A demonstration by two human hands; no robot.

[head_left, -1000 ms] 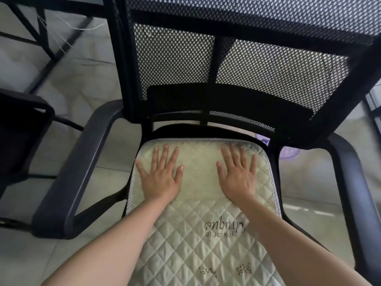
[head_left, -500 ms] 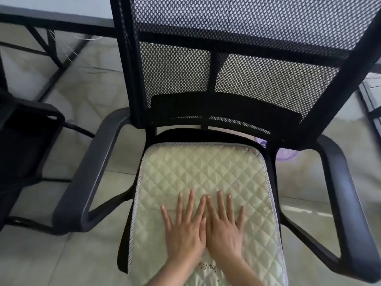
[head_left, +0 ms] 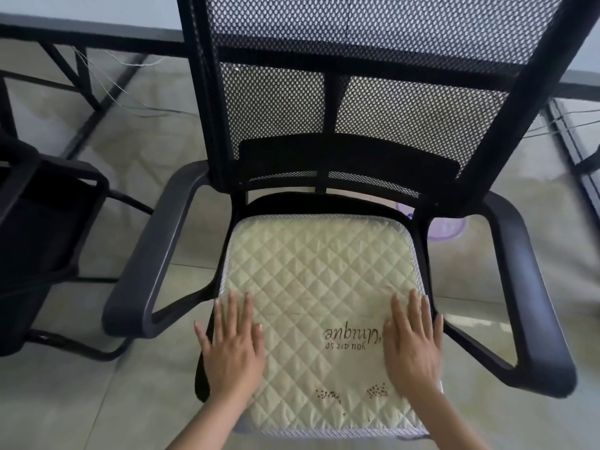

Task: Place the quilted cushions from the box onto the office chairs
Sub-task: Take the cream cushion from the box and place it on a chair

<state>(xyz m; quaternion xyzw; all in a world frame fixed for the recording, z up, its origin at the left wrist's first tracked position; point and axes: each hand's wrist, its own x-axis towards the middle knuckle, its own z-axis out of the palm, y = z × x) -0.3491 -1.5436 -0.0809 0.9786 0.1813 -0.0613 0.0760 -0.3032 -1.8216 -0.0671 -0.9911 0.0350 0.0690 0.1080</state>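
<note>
A pale green quilted cushion (head_left: 319, 280) with dark embroidered lettering lies flat on the seat of a black mesh-backed office chair (head_left: 363, 92). It covers almost the whole seat. My left hand (head_left: 232, 344) rests palm down on the cushion's left edge, fingers spread. Flat on the right edge lies my right hand (head_left: 412, 344), also palm down. Neither hand grips anything. The box is out of view.
The chair's grey armrests (head_left: 152, 251) flank the seat on both sides. A second black chair (head_left: 39, 228) stands to the left with a bare seat. Desk frames (head_left: 81, 73) and loose cables run behind. A purple object (head_left: 446, 227) lies on the tiled floor.
My hands slid from the cushion's back to its middle, side by side, and have now spread apart to the left and right edges near the front.
</note>
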